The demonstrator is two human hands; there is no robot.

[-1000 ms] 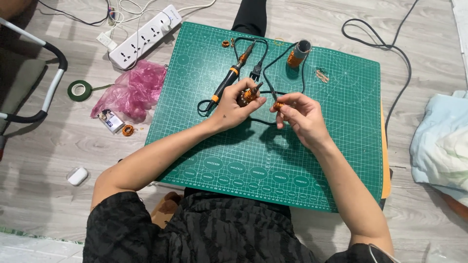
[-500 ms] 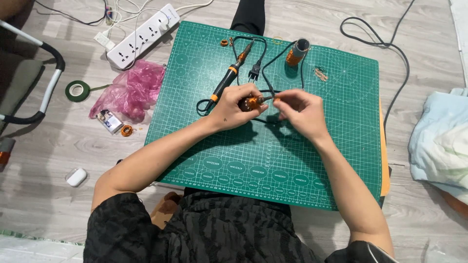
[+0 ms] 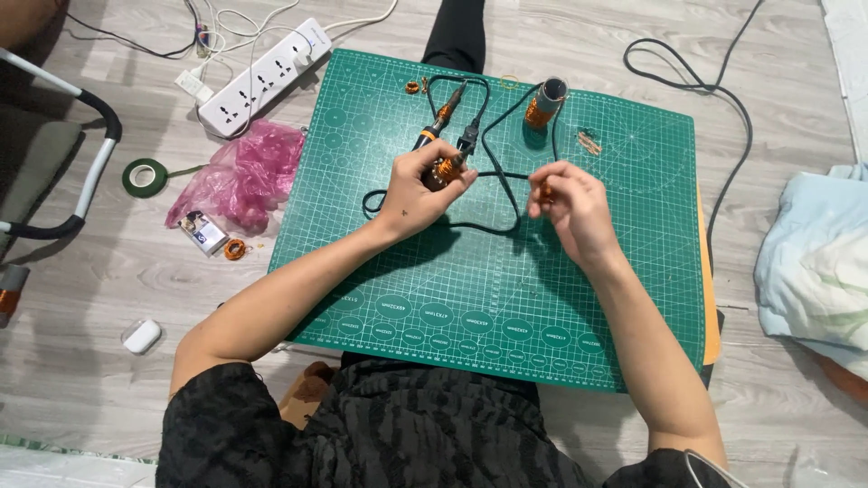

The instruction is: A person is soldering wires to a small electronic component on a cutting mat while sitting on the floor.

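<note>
My left hand (image 3: 418,190) is closed around a small spool of copper wire (image 3: 443,169) above the green cutting mat (image 3: 506,298). My right hand (image 3: 570,203) hovers to the right of it, fingertips pinched on a small copper-coloured piece (image 3: 545,192). A thin wire between the two hands is too fine to make out. A soldering iron (image 3: 440,116) with an orange and black handle lies on the mat just beyond my left hand, its black cord (image 3: 502,181) looping between my hands. A larger copper wire spool (image 3: 542,104) stands at the mat's far edge.
A white power strip (image 3: 262,77) lies at the far left, a pink plastic bag (image 3: 240,176) and a green tape roll (image 3: 145,176) beside the mat. A chair frame (image 3: 86,154) stands left, light blue cloth (image 3: 814,262) right, and a black cable (image 3: 714,99) on the floor.
My hands have drawn apart: the right hand moved right, away from the spool in my left hand. The left hand stayed roughly in place.
</note>
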